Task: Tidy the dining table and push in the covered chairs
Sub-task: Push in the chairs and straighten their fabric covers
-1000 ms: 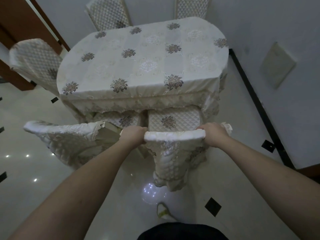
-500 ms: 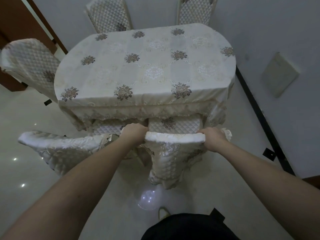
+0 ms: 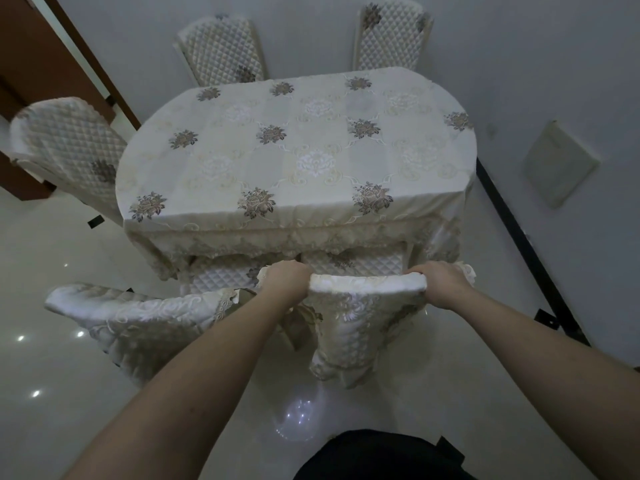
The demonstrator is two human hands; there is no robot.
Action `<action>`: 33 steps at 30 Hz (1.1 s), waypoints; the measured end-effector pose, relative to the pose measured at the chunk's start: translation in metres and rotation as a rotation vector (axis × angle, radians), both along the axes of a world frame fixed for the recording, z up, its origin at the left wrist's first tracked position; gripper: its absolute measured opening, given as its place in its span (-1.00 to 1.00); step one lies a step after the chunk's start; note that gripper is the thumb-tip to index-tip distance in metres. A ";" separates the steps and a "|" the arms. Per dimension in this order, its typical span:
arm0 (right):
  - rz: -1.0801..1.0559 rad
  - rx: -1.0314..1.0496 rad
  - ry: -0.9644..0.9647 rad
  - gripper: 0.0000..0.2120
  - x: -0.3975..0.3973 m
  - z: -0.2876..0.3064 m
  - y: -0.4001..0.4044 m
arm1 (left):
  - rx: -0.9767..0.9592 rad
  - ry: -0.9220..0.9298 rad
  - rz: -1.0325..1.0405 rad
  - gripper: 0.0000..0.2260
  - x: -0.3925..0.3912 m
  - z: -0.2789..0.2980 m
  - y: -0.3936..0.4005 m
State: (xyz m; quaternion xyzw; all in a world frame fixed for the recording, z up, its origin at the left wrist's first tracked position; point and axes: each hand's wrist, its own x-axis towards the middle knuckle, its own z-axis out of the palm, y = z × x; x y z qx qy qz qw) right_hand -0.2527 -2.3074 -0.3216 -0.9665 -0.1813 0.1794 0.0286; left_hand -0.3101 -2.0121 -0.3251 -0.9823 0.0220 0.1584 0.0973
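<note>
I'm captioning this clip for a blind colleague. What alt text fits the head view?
Both hands, the left hand and right hand, grip the top of a covered chair facing a dining table under a floral tablecloth. Another covered chair stands to its left, angled.

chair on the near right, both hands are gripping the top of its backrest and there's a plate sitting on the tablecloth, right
Not quite. The head view shows no plate: the tablecloth has only its flower pattern and nothing on it. The rest holds: the left hand and the right hand both grip the top of the backrest of the covered chair on the near right.
</note>
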 end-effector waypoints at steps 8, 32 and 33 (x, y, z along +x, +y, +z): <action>-0.004 -0.048 -0.012 -0.57 -0.010 0.005 -0.003 | 0.027 0.033 -0.054 -0.83 -0.013 0.006 -0.003; 0.025 0.059 -0.036 -0.66 -0.024 -0.024 -0.018 | -0.400 -0.052 0.002 -0.68 -0.041 -0.020 0.013; 0.007 0.073 -0.045 -0.67 -0.025 -0.025 -0.019 | -0.416 -0.081 0.012 -0.68 -0.043 -0.021 0.013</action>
